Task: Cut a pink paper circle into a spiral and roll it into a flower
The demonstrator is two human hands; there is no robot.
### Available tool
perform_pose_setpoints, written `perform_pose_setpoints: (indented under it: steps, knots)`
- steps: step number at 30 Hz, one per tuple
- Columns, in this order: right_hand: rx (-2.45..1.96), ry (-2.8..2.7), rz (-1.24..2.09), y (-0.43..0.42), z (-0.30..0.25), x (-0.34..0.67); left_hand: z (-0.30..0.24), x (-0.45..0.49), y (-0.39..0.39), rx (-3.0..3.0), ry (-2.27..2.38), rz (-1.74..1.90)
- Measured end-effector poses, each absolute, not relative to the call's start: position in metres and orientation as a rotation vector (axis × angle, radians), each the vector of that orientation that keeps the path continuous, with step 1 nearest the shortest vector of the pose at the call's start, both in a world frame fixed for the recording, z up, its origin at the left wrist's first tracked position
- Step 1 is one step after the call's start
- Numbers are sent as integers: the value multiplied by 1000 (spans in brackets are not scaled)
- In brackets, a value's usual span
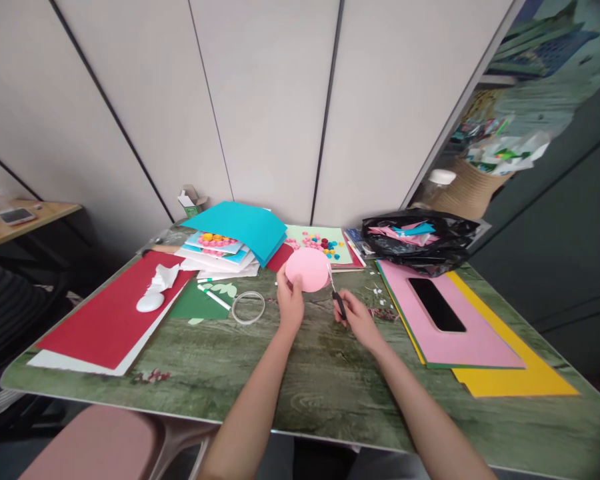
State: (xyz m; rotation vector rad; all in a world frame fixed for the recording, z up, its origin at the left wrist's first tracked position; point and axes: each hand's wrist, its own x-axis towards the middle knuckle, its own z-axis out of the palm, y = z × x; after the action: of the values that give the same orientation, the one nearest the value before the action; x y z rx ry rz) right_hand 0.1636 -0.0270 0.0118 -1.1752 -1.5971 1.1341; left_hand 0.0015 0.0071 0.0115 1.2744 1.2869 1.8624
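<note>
My left hand (290,301) pinches a round pink paper disc (307,269) and holds it upright above the green wood-grain table (325,380). My right hand (359,320) is closed on small black-handled scissors (337,295), whose blades point up at the disc's right edge. Both hands hover over the middle of the table. A clear tape ring (249,307) lies just left of my left hand.
A red sheet (115,320) with a white lump lies at the left. Teal paper (240,227) tops a stack at the back. Pink and yellow sheets (480,347) with a phone (437,305) lie at the right, behind them a black bag (420,240) of scraps.
</note>
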Motion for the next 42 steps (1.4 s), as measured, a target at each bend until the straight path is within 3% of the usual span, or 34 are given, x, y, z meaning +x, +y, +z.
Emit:
perform_pose_setpoints:
  steps: [24, 42]
  knots:
    - [-1106, -1582, 1140, -26, 15, 169, 16, 2, 0, 1437, 1313, 1751]
    - [-1135, -1660, 1136, -25, 15, 172, 18, -3, 3, 1373, 1338, 1895]
